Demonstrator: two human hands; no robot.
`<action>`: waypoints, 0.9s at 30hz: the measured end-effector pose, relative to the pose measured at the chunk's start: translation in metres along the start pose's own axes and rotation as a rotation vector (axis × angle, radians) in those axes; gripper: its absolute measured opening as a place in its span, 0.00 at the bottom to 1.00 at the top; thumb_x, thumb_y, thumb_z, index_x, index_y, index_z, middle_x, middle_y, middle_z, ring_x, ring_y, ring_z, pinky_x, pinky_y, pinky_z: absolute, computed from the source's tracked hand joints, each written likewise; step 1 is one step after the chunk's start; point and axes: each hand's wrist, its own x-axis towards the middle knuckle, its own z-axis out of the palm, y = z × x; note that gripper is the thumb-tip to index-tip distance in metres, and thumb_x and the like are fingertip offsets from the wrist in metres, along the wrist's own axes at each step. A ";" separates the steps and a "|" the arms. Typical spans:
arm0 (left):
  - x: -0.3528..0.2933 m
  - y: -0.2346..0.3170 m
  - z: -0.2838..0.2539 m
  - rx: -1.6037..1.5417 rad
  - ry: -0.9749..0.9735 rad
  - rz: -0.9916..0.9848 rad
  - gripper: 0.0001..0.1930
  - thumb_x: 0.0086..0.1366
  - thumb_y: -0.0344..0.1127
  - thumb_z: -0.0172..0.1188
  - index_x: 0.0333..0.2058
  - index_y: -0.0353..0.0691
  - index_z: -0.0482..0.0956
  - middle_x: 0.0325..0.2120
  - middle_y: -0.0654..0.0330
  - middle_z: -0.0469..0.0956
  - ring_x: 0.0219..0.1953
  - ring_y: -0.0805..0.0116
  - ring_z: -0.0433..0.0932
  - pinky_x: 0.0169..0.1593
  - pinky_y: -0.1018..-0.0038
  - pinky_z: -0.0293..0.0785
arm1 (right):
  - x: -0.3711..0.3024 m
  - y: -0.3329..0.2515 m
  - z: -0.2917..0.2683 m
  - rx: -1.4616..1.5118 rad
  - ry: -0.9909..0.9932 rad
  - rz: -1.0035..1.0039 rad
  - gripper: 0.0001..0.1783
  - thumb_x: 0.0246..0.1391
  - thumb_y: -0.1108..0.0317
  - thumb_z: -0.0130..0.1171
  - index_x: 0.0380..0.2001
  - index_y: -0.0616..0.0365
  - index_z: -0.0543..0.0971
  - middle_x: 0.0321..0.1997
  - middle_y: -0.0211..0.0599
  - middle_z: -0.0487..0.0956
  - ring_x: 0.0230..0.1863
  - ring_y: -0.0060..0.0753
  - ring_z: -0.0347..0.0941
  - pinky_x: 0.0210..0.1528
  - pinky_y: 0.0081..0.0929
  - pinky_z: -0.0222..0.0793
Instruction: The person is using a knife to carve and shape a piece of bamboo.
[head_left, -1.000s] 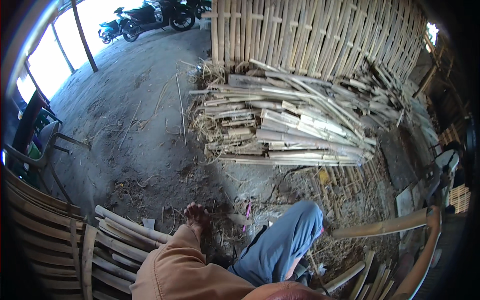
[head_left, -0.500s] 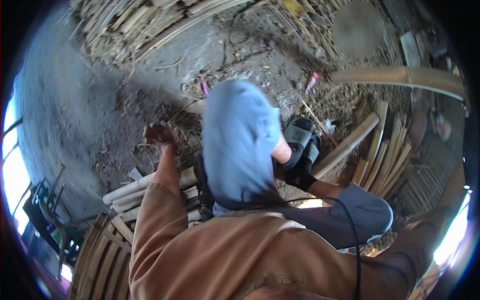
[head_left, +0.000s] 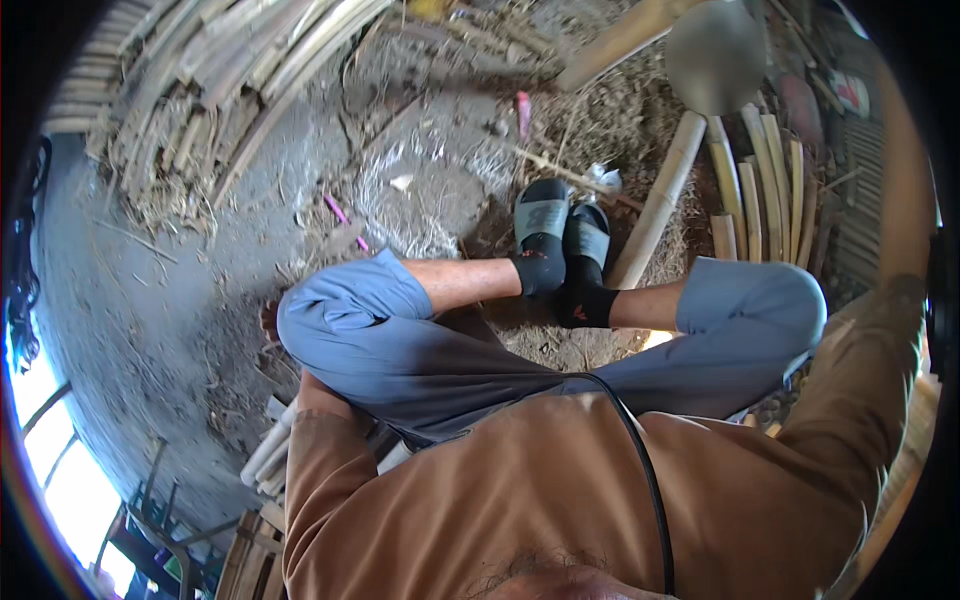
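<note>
My left hand (head_left: 269, 320) is almost wholly behind my left knee, low over the littered ground. Only a dark bit of it shows, so its fingers cannot be read. Beside that forearm lie several pale bamboo lengths (head_left: 270, 450). My right arm (head_left: 905, 185) reaches forward along the right rim of the picture, and its hand is out of sight. Split bamboo pieces (head_left: 750, 190) lie inward of that arm, next to a thick round bamboo pole (head_left: 657, 200). I sit with knees spread and my sandalled feet (head_left: 560, 235) together.
A heap of split bamboo (head_left: 230, 80) fills the far left. Another thick bamboo piece (head_left: 620, 45) is at the far edge, partly behind a blurred round patch. A pink strip (head_left: 338, 208) and a pink object (head_left: 523, 115) lie on the ground. A black cable (head_left: 640, 450) crosses my shirt.
My left knee has swung out to the left and now covers most of my left hand. The view has turned, shifting the far bamboo piece up and left.
</note>
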 end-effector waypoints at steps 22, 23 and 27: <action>0.116 0.089 -0.036 0.312 -0.789 0.599 0.38 0.74 0.66 0.44 0.60 0.36 0.77 0.60 0.39 0.75 0.63 0.38 0.72 0.65 0.51 0.69 | 0.017 -0.003 -0.135 0.109 0.121 0.089 0.23 0.60 0.71 0.55 0.59 0.59 0.80 0.51 0.54 0.83 0.48 0.53 0.80 0.43 0.48 0.75; 0.075 0.115 -0.027 0.152 -0.649 0.291 0.40 0.74 0.67 0.42 0.56 0.29 0.79 0.57 0.39 0.78 0.62 0.40 0.74 0.65 0.53 0.69 | 0.034 -0.023 -0.087 0.205 0.169 0.018 0.21 0.61 0.70 0.55 0.56 0.58 0.82 0.50 0.54 0.84 0.51 0.54 0.80 0.45 0.48 0.75; 0.097 0.232 -0.041 -0.349 -0.575 0.432 0.36 0.74 0.63 0.47 0.60 0.31 0.75 0.58 0.40 0.77 0.62 0.48 0.75 0.64 0.58 0.69 | -0.017 0.018 -0.101 0.132 0.159 0.127 0.21 0.60 0.69 0.55 0.56 0.56 0.83 0.52 0.53 0.84 0.51 0.56 0.80 0.49 0.49 0.76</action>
